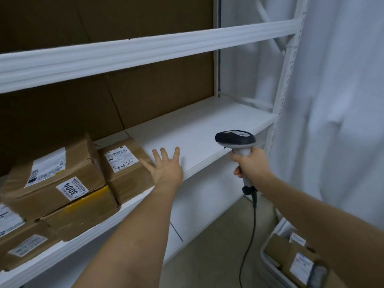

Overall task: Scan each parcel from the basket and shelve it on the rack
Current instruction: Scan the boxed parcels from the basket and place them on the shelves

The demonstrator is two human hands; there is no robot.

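Note:
My left hand is open with fingers spread, just right of a small brown parcel marked 4432 on the white rack shelf; its thumb is at the parcel's right edge. My right hand grips the handle of a grey and black barcode scanner, held upright in front of the shelf's edge. Further left lie more parcels: one labelled 3004 stacked on another with yellow tape. The basket with several parcels is at the lower right, partly hidden by my right forearm.
The scanner's black cable hangs down toward the floor. A shelf beam runs above. The rack's right upright stands beside a white curtain. Brown cardboard backs the rack.

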